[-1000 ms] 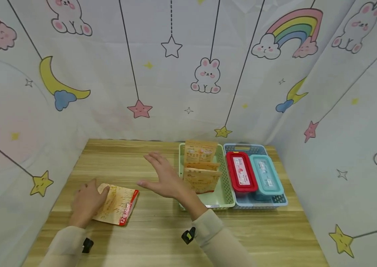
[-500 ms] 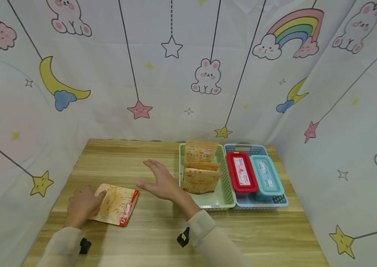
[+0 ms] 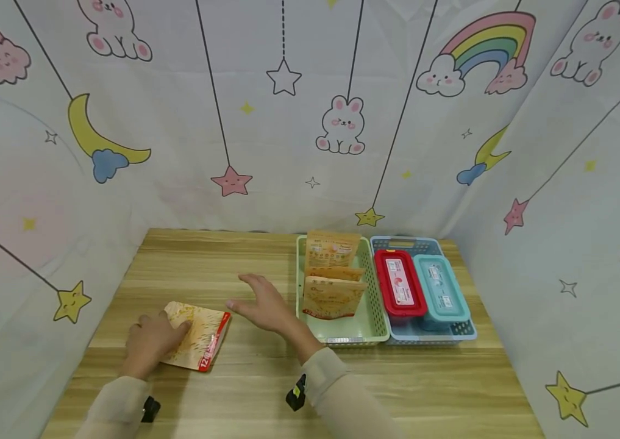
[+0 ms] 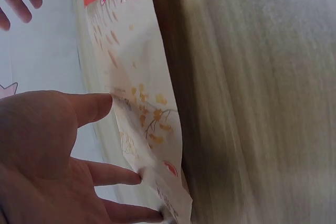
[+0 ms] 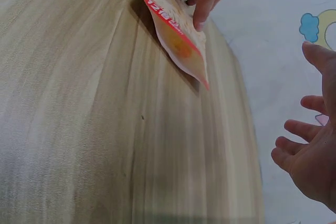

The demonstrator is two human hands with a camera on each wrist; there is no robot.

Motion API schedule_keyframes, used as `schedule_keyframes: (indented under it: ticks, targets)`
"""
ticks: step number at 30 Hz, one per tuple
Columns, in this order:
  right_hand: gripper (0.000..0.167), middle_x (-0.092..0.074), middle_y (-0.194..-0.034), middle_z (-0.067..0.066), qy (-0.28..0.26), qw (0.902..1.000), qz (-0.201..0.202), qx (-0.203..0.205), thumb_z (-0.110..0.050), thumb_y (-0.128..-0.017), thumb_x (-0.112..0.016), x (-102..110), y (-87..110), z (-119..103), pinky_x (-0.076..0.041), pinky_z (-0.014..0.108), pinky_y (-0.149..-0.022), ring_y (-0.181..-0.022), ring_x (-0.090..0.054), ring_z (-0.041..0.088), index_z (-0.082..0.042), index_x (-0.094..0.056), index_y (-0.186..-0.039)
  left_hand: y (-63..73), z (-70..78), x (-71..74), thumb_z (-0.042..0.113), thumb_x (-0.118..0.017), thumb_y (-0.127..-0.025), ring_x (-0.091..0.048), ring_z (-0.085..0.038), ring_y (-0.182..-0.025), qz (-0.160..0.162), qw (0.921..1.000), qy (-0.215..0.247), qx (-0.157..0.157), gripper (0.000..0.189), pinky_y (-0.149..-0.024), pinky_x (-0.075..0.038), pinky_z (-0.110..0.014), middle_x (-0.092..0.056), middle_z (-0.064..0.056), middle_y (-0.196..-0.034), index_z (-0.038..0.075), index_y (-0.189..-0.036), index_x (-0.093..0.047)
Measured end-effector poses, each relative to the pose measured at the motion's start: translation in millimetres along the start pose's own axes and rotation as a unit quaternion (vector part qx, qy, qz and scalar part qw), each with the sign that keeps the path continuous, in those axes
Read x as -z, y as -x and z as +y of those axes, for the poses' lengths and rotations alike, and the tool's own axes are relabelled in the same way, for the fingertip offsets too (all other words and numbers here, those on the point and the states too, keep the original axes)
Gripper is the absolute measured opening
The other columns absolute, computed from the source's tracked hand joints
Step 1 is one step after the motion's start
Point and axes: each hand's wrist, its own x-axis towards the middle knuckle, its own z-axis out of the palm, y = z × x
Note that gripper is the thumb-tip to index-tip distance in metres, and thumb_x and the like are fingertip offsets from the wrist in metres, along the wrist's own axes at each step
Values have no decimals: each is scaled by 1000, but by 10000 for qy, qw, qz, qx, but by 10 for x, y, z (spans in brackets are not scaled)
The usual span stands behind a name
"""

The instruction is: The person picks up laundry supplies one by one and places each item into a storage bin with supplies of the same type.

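Observation:
A flat beige stand-up pouch with a red printed band lies on the table at the left. My left hand is over its left end. In the left wrist view the thumb of that hand touches the printed face, and two fairly straight fingers reach the pouch's end. My right hand hovers to the right of the pouch, fingers spread and holding nothing. From the right wrist, the right hand appears apart from the pouch.
A green basket holds several similar pouches standing upright. Beside it, a blue basket contains a red-lidded box and a teal-lidded box. A patterned curtain surrounds the wooden table.
My left hand shifted left along the pouch, then back right over it. The right hand sank slightly toward the table. The pouch stays about where it was.

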Motion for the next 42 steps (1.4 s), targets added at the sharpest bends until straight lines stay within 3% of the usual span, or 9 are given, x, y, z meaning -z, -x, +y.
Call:
schedule_keyframes:
  ticks: [6,12,16,21,28,33,38,42]
  targets:
    - [70,-43,-165,3,-3,9999,-40,-124,-57,-104,-61,-80,-1,70,-37,50,-122,-152,-40,26,-21,-44,-162,-16,76,-65,52,-49,-107,-17,-78,-134,-164,9993,327,120,91,-101,-32,-85,-15,-60,-142,-19,-156,-23]
    - [68,-46,-163,3,-25,9995,-109,-299,-53,-105,-62,-139,10,124,-39,49,-120,-150,-43,26,-19,-45,-162,-38,105,-91,52,-50,-107,-8,-78,-138,-115,9984,554,-18,89,-103,-25,-87,-8,-58,-147,-14,-160,-21]
    - [68,-47,-163,5,-94,9994,-133,-298,-51,-106,-61,-188,2,153,-39,47,-120,-150,-43,27,-15,-46,-161,-47,95,-88,51,-54,-106,-18,-77,-136,121,9989,446,65,86,-99,-30,-87,-20,-58,-142,-15,-156,-30]
    - [67,-48,-162,5,-254,9991,-199,-290,-49,-106,-61,-242,4,180,-42,44,-118,-147,-47,27,-13,-46,-161,-47,-19,-65,51,-58,-103,-39,-75,-118,425,9983,308,271,82,-83,-46,-81,-36,-54,-122,-20,-141,-42]
    - [66,-52,-159,5,-552,9977,-260,-295,-47,-107,-61,-293,6,205,-46,41,-114,-142,-53,28,-10,-47,-160,-27,-124,3,37,-67,-100,-50,-67,-106,591,9982,-45,-29,69,-90,-42,-69,-47,-50,-109,-27,-120,-51]
    - [62,-54,-157,7,-860,9952,-273,-373,-39,-106,-65,-357,10,211,-48,39,-112,-141,-54,28,-8,-50,-158,-16,-116,13,33,-67,-100,-52,-66,-102,510,9985,185,22,63,-85,-46,-67,-47,-48,-108,-26,-119,-52]
    - [62,-56,-155,10,-904,9943,-392,-398,-40,-107,-64,-406,23,225,-51,38,-108,-138,-57,30,-7,-51,-157,-68,-130,-19,19,-63,-101,-55,-53,-93,649,9969,438,-79,48,-77,-52,-61,-44,-44,-109,-26,-117,-54]
    - [57,-57,-153,14,-822,9953,-422,-300,-35,-108,-62,-427,17,237,-50,38,-109,-137,-58,29,-6,-51,-156,-91,-117,-7,5,-56,-99,-53,-52,-100,713,9951,663,-200,38,-79,-54,-61,-43,-45,-115,-25,-121,-55]
